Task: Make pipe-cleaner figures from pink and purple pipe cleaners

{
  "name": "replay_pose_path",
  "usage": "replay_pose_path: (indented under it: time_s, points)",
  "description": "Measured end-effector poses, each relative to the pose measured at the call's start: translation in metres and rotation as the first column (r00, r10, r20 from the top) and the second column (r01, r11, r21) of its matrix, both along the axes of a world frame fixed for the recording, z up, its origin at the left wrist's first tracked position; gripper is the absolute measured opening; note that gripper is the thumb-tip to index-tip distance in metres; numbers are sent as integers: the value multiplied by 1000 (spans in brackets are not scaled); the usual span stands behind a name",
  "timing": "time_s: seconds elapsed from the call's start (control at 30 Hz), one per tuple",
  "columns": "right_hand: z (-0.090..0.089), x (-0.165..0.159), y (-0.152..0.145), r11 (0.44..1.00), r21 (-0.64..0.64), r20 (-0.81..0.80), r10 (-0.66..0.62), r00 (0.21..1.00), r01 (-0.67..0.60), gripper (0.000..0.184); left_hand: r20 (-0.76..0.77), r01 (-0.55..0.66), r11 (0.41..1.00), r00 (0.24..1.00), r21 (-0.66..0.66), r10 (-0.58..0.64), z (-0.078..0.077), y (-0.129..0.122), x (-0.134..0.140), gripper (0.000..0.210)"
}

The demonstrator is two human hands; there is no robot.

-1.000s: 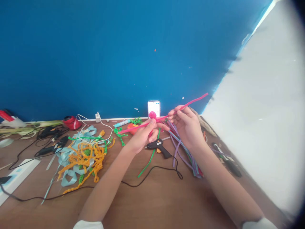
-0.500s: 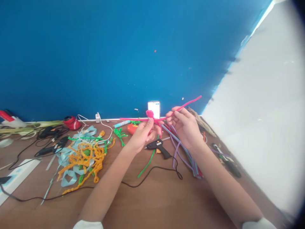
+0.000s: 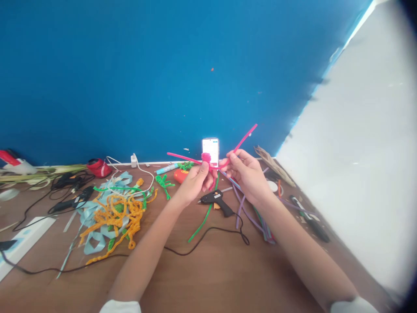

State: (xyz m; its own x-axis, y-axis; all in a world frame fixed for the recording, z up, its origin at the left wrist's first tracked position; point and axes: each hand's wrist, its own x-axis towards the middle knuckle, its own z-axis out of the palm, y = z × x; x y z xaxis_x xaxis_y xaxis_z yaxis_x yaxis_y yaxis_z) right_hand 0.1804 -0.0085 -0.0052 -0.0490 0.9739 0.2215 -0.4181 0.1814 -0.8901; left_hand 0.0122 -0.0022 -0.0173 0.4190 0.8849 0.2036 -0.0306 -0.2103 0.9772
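Note:
My left hand (image 3: pixel 197 181) pinches a pink pipe cleaner figure (image 3: pixel 206 157) with a coiled knob on top, held up in front of a propped phone (image 3: pixel 210 147). One long pink stem sticks out to the left of it. My right hand (image 3: pixel 244 174) grips the pink pipe cleaner (image 3: pixel 245 138) on the right side, its free end slanting up and to the right. Between the two hands the stem sags in a shallow curve. Below them lies a black glue gun (image 3: pixel 219 201) on the table, apart from both hands.
On the left is a tangle of orange pipe cleaners (image 3: pixel 117 215) and pale blue ribbon (image 3: pixel 94 248). A white power strip (image 3: pixel 29 239) and black cables lie nearby. Purple stems (image 3: pixel 247 211) are under my right hand; a small green pipe cleaner figure (image 3: pixel 164 184) lies near the wall.
My right hand has shifted slightly left, bending the right stem so its end points more steeply upward. The left stem now tilts up toward its tip.

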Motion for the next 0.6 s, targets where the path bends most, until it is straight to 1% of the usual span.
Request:
replay_pose_path:
  time_s: [0.1,0.23,0.3,0.37,0.43,0.5,0.57,0.6]
  points:
    - [-2,-4,-2,1000,23,26,5,1000,-5,29,-10,-16,999,1000,41,17,0,1,-1,66]
    - [-5,-4,-3,993,93,105,-79,991,69,24,-76,-51,997,996,59,56,0,1,3,64]
    - [-5,-3,-4,988,107,142,-123,982,108,21,-54,-78,996,995,51,81,1,0,5,62]
    - [-5,-2,-4,988,108,154,-130,980,114,20,-18,-97,995,995,27,98,2,0,6,61]
    - [-4,-2,-6,991,118,159,-78,984,59,18,20,-120,993,993,0,120,2,2,5,60]
    - [-2,-2,-9,992,120,182,12,983,-34,14,31,-163,986,986,-30,164,2,3,2,58]
    - [0,-3,-11,987,110,214,89,973,-114,10,-17,-201,978,980,-48,200,3,5,-2,56]
    - [1,-3,-12,985,106,232,108,967,-136,9,-67,-210,977,976,-43,207,4,5,-4,55]
